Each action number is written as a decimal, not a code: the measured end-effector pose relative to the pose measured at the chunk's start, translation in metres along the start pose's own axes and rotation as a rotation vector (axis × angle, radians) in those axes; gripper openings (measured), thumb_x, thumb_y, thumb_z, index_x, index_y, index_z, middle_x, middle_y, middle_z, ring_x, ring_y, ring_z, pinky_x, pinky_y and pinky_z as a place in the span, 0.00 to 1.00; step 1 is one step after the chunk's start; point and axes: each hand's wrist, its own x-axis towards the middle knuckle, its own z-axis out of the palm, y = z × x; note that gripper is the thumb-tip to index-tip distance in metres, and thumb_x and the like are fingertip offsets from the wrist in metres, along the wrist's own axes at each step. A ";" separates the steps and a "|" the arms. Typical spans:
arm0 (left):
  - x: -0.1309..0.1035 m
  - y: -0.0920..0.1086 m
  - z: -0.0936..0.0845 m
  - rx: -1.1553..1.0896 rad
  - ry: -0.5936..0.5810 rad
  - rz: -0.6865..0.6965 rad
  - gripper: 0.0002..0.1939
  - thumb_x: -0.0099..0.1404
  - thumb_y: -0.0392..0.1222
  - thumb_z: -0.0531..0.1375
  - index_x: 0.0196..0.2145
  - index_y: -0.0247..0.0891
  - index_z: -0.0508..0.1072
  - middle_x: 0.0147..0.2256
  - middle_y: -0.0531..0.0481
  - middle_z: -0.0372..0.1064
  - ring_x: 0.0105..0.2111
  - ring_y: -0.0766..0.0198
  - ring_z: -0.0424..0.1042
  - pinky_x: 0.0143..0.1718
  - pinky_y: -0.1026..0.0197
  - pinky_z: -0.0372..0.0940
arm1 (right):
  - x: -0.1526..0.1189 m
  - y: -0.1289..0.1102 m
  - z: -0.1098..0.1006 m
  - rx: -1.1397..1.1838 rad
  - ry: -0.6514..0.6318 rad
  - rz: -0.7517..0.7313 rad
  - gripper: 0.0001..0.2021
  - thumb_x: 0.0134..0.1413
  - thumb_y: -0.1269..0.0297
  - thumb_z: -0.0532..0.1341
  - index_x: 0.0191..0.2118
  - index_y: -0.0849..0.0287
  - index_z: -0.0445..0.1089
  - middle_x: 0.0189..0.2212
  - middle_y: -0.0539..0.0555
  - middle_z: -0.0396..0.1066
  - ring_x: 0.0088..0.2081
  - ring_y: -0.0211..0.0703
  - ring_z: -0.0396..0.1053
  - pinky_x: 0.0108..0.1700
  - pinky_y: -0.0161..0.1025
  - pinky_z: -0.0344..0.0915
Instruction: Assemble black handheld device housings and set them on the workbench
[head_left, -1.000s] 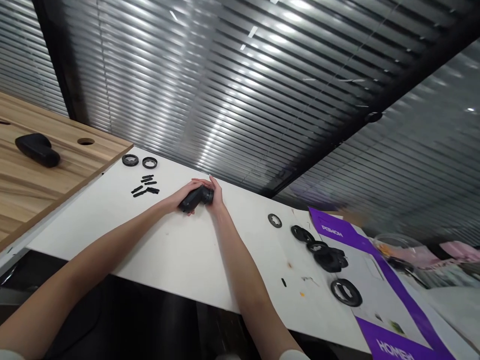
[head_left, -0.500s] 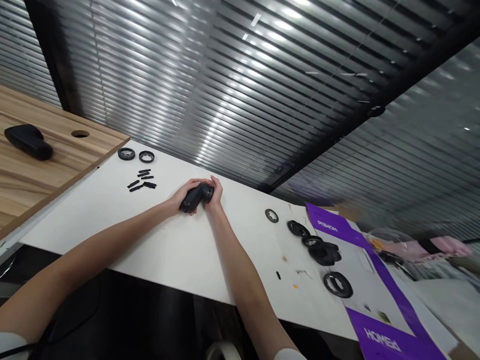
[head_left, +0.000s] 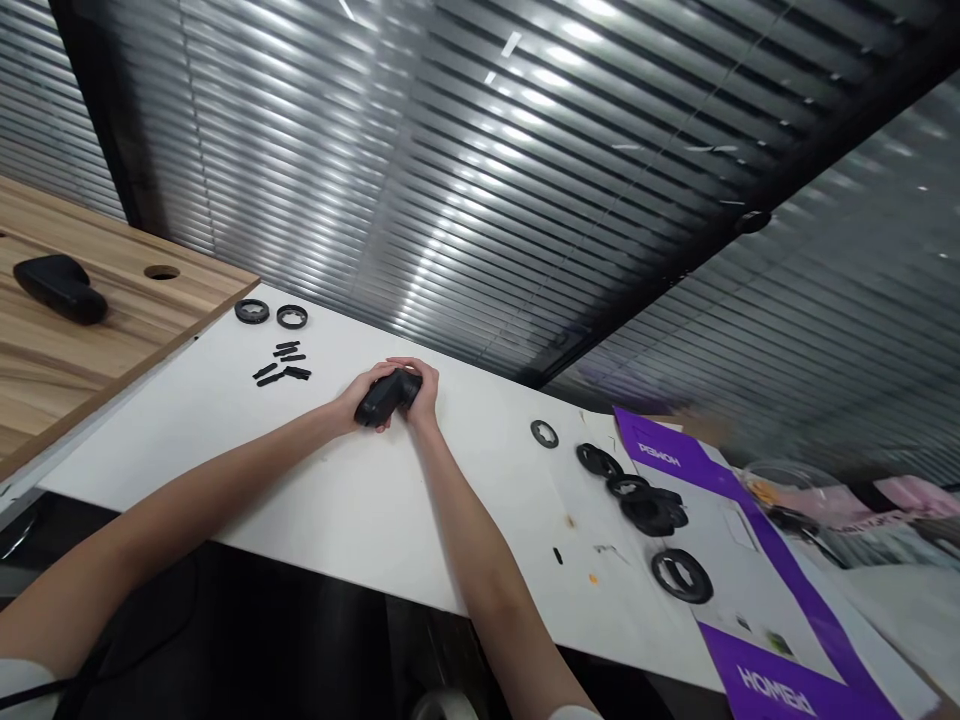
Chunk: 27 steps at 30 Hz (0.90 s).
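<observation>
A black angled device [head_left: 384, 398] is held above the white table [head_left: 360, 500] between both hands. My left hand [head_left: 354, 402] wraps round its longer handle part from the left, with fingertips showing beneath. On the other side, my right hand [head_left: 424, 392] closes round the short head end, its fingers reaching over the top. Left of the hands lie several small black strips [head_left: 288, 362], with a black ring [head_left: 252, 311] and a second black ring [head_left: 292, 316] behind them. To the right is a flat dark ring [head_left: 544, 433].
More black rings [head_left: 681, 576] and dark parts [head_left: 652, 510] lie at the right, beside a purple and white package [head_left: 750, 560]. A wooden board [head_left: 112, 340] at the left carries another black device [head_left: 60, 288]. Metal blinds [head_left: 450, 180] stand behind the table.
My right hand has shifted slightly left and its fingers have closed further over the device's head end. The device has moved slightly left.
</observation>
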 end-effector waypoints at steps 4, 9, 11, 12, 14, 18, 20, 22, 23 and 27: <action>0.004 0.002 -0.008 0.018 -0.042 -0.069 0.21 0.71 0.55 0.57 0.53 0.37 0.70 0.21 0.51 0.68 0.11 0.58 0.66 0.12 0.61 0.55 | -0.001 0.001 -0.005 -0.125 -0.087 -0.214 0.18 0.55 0.53 0.56 0.29 0.57 0.80 0.29 0.55 0.80 0.36 0.49 0.77 0.43 0.44 0.71; 0.007 0.001 -0.013 0.022 -0.035 -0.093 0.21 0.71 0.58 0.56 0.43 0.35 0.72 0.17 0.49 0.66 0.11 0.56 0.65 0.12 0.61 0.53 | 0.000 0.003 -0.006 -0.172 -0.117 -0.303 0.18 0.58 0.54 0.55 0.29 0.56 0.79 0.30 0.55 0.79 0.37 0.51 0.77 0.46 0.47 0.71; 0.008 0.001 -0.012 0.022 -0.037 -0.078 0.22 0.70 0.58 0.57 0.44 0.34 0.72 0.18 0.49 0.67 0.11 0.56 0.66 0.11 0.61 0.52 | 0.001 0.003 -0.004 -0.176 -0.111 -0.306 0.18 0.59 0.55 0.54 0.29 0.56 0.79 0.30 0.55 0.79 0.37 0.51 0.77 0.46 0.47 0.72; 0.008 0.001 -0.011 0.023 -0.040 -0.057 0.22 0.70 0.58 0.58 0.47 0.35 0.72 0.18 0.49 0.67 0.11 0.57 0.66 0.11 0.61 0.52 | 0.002 0.002 -0.003 -0.174 -0.102 -0.305 0.18 0.60 0.55 0.54 0.30 0.56 0.79 0.30 0.55 0.79 0.37 0.51 0.77 0.46 0.47 0.72; 0.009 0.000 -0.010 0.029 -0.043 0.017 0.25 0.68 0.57 0.61 0.54 0.37 0.69 0.22 0.50 0.71 0.11 0.58 0.66 0.10 0.62 0.54 | 0.003 0.002 -0.001 -0.162 -0.051 -0.299 0.18 0.61 0.54 0.54 0.33 0.56 0.79 0.29 0.54 0.78 0.36 0.49 0.77 0.46 0.45 0.72; 0.013 0.001 -0.015 0.019 0.033 0.188 0.35 0.66 0.58 0.66 0.64 0.43 0.62 0.30 0.50 0.75 0.14 0.59 0.71 0.13 0.62 0.62 | 0.009 0.002 0.002 -0.078 0.107 -0.154 0.20 0.61 0.45 0.57 0.43 0.55 0.75 0.33 0.52 0.78 0.34 0.45 0.76 0.37 0.40 0.72; 0.015 0.006 -0.022 0.007 0.104 0.271 0.34 0.65 0.59 0.66 0.62 0.42 0.63 0.32 0.49 0.76 0.18 0.60 0.74 0.16 0.62 0.66 | 0.011 0.002 0.004 -0.031 0.079 -0.016 0.24 0.58 0.40 0.59 0.47 0.55 0.72 0.33 0.52 0.78 0.29 0.43 0.75 0.30 0.38 0.70; 0.015 0.014 -0.028 -0.009 0.151 0.351 0.28 0.66 0.58 0.66 0.56 0.40 0.68 0.34 0.47 0.77 0.23 0.60 0.76 0.19 0.62 0.69 | 0.011 0.002 0.006 -0.037 -0.010 0.069 0.26 0.55 0.38 0.62 0.48 0.54 0.70 0.29 0.50 0.77 0.24 0.41 0.73 0.27 0.37 0.69; 0.015 0.019 -0.030 -0.022 0.159 0.367 0.24 0.67 0.57 0.66 0.52 0.38 0.71 0.35 0.46 0.77 0.24 0.61 0.76 0.20 0.63 0.69 | 0.010 0.001 0.007 -0.060 -0.053 0.080 0.26 0.54 0.38 0.64 0.48 0.54 0.70 0.27 0.49 0.77 0.22 0.41 0.72 0.27 0.37 0.69; 0.011 0.036 -0.032 -0.084 0.135 0.287 0.27 0.71 0.63 0.57 0.38 0.33 0.75 0.31 0.42 0.77 0.22 0.62 0.73 0.16 0.64 0.64 | 0.009 -0.001 0.010 -0.152 -0.111 0.048 0.26 0.52 0.36 0.64 0.43 0.55 0.72 0.21 0.49 0.74 0.19 0.40 0.71 0.24 0.35 0.64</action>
